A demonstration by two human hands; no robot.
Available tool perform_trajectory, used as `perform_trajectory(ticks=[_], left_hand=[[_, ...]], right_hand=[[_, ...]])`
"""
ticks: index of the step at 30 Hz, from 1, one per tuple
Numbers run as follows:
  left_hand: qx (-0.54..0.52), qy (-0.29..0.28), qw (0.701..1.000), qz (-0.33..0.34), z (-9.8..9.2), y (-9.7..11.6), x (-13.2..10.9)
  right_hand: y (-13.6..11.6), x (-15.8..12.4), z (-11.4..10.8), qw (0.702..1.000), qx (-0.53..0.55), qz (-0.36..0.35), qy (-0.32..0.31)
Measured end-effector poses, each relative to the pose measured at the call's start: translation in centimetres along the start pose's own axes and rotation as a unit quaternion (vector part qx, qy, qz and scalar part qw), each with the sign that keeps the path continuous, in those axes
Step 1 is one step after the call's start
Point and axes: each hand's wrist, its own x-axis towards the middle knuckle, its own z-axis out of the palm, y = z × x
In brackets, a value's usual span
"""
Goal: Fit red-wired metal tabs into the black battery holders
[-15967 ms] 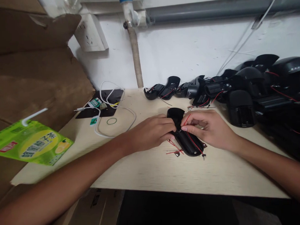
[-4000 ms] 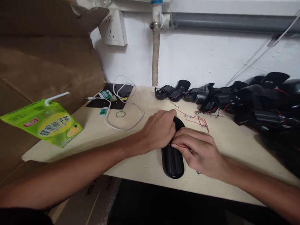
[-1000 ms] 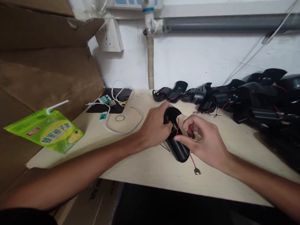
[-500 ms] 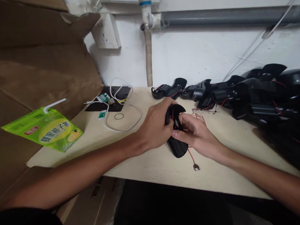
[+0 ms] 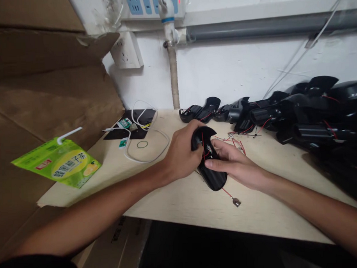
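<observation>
Between my hands is a black curved plastic housing [image 5: 213, 177] with a thin red wire [image 5: 203, 145] along its inside. My left hand [image 5: 185, 151] wraps round its upper left side, with the thumb inside the shell. From the right, my right hand [image 5: 233, 161] grips it, thumb laid on the front and fingers partly hidden behind. A small metal contact [image 5: 236, 202] on a red wire lies below the housing on the table. Behind my right hand are more red wires with small metal contacts [image 5: 230, 135].
Similar black housings [image 5: 300, 110] are heaped along the wall and right side of the wooden table [image 5: 157, 197]. At left are a green drink pouch [image 5: 65, 161] with a straw, a white cable [image 5: 144, 161], a black sheet [image 5: 114, 134] and a cardboard box [image 5: 48, 99].
The housing has tilted slightly and shows more of its front. My right thumb has straightened along it. The camera view has shifted a little upward.
</observation>
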Motion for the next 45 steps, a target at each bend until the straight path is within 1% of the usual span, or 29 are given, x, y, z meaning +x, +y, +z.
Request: perform_trajectory(ticks=[6, 10, 17, 19, 22, 23, 25, 27, 29, 30, 31, 33, 35, 36, 38, 41, 45], left_hand=[[0.008, -0.010, 0.999, 0.040, 0.1, 0.3, -0.3], [0.013, -0.018, 0.999, 0.041, -0.1, 0.8, -0.6], [0.037, -0.021, 0.997, 0.058, -0.4, 1.4, -1.0], [0.039, -0.025, 0.997, 0.062, -0.5, 1.4, -0.8], [0.037, -0.012, 0.998, 0.056, -1.0, 1.3, -0.1], [0.027, -0.006, 0.998, 0.051, -1.2, 1.2, 0.1], [-0.025, -0.005, 0.999, 0.038, -1.6, 1.0, 0.5], [-0.113, -0.018, 0.993, 0.020, -1.9, 0.7, 0.8], [-0.203, -0.026, 0.979, -0.005, -2.0, 0.2, 1.1], [-0.238, -0.025, 0.971, -0.017, -2.1, -0.1, 1.2], [-0.264, -0.023, 0.964, -0.029, -2.1, -0.5, 1.3], [-0.291, -0.007, 0.955, -0.054, -2.0, -1.1, 1.6], [-0.287, -0.003, 0.954, -0.083, -1.7, -1.6, 1.9], [-0.279, -0.006, 0.956, -0.094, -1.6, -1.8, 2.0], [-0.254, -0.022, 0.961, -0.111, -1.3, -1.9, 2.0], [-0.221, -0.053, 0.967, -0.118, -0.9, -1.8, 1.8], [-0.188, -0.081, 0.971, -0.124, -0.7, -2.0, 1.5]], right_hand=[[-0.2, -0.2, 0.4, 0.999, 0.031, 0.022, 0.020], [-0.4, -0.5, 0.9, 0.998, 0.048, 0.033, 0.032], [-0.3, -0.8, 2.0, 0.994, 0.013, 0.042, 0.098], [-0.4, -0.8, 1.9, 0.995, 0.018, 0.028, 0.097], [-0.8, -0.4, 1.3, 0.997, 0.044, 0.016, 0.056], [-1.0, -0.2, 0.9, 0.998, 0.053, 0.014, 0.044], [-1.4, 0.1, 0.0, 0.996, 0.071, 0.002, 0.045], [-1.9, 0.2, -1.1, 0.994, 0.086, -0.018, 0.070], [-2.3, 0.2, -2.3, 0.993, 0.083, -0.026, 0.078], [-2.5, 0.1, -2.9, 0.995, 0.073, -0.021, 0.066], [-2.7, 0.0, -3.4, 0.998, 0.057, -0.009, 0.039], [-3.1, -0.5, -4.1, 0.998, 0.012, 0.019, -0.053], [-3.4, -0.9, -4.3, 0.986, -0.041, 0.052, -0.152], [-3.6, -1.1, -4.2, 0.977, -0.064, 0.067, -0.192], [-3.7, -1.4, -3.7, 0.959, -0.095, 0.100, -0.249], [-3.6, -1.5, -3.1, 0.942, -0.106, 0.137, -0.287], [-3.6, -1.6, -3.0, 0.932, -0.115, 0.162, -0.304]])
